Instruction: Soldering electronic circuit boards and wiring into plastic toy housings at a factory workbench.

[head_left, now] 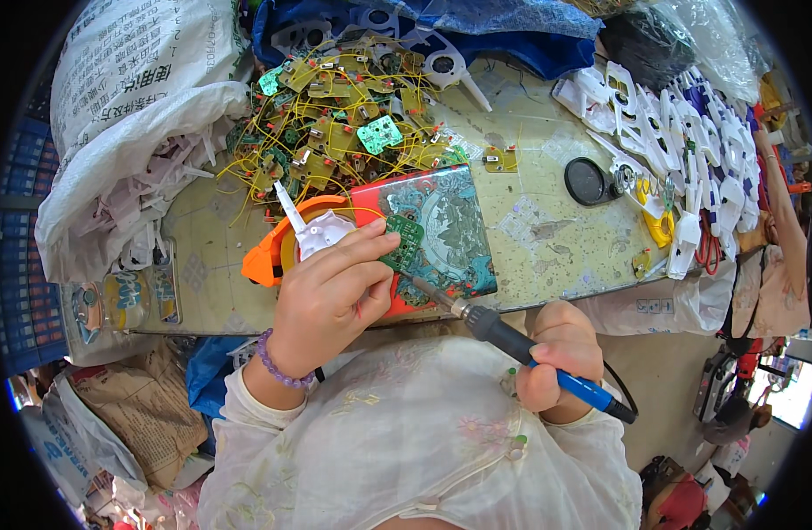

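Fingers of my left hand [322,296] pinch the left edge of a small green circuit board [406,240]. A soldering iron [498,334] with a blue and black handle lies in the grip of my right hand [560,358]. Its metal tip points up and left, at the lower edge of the board; whether it touches cannot be made out. Just beyond my left hand, a white plastic housing [322,231] with a pointed end rests on an orange ring-shaped object [269,254]. Under the board lies a red box or book with a patterned, stained top [454,230].
A heap of circuit boards with yellow wires [335,115] covers the far left of the table. A white sack [150,132] of plastic parts stands left. White housings [679,150] pile up at right, near a round black dish [587,181] and red-handled scissors [708,253].
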### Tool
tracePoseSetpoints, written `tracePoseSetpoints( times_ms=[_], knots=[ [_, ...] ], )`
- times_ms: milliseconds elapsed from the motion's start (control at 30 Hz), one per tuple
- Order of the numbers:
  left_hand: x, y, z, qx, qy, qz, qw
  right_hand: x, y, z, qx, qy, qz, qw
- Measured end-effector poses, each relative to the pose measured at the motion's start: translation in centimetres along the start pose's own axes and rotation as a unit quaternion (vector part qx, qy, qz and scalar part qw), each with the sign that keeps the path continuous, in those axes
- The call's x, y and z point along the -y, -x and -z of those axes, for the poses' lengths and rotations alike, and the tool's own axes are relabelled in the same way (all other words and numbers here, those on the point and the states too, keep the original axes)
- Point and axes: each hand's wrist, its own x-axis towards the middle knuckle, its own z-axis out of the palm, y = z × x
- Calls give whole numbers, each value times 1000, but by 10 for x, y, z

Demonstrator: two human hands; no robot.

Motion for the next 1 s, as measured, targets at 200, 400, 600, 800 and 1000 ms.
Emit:
tracePoseSetpoints(
  times_ms=[200, 400, 600, 800, 1000],
  knots=[
    [-2, 1, 1, 2, -8, 2, 1000, -6, -2, -4, -40, -17, -33, 999],
    [-2, 0, 2, 11, -22, -9, 1000, -15, 4, -3, -63, -38, -60, 995],
    [-1, 0, 3, 14, -16, -10, 1000, -11, 11, -2, -92, -47, -49, 993],
    [-1, 0, 4, 15, -13, -7, 1000, -20, 15, -6, -174, -9, -22, 984],
    [1, 4, 15, 27, 22, 2, 999, -20, 11, -4, -172, 18, -42, 984]
  ],
)
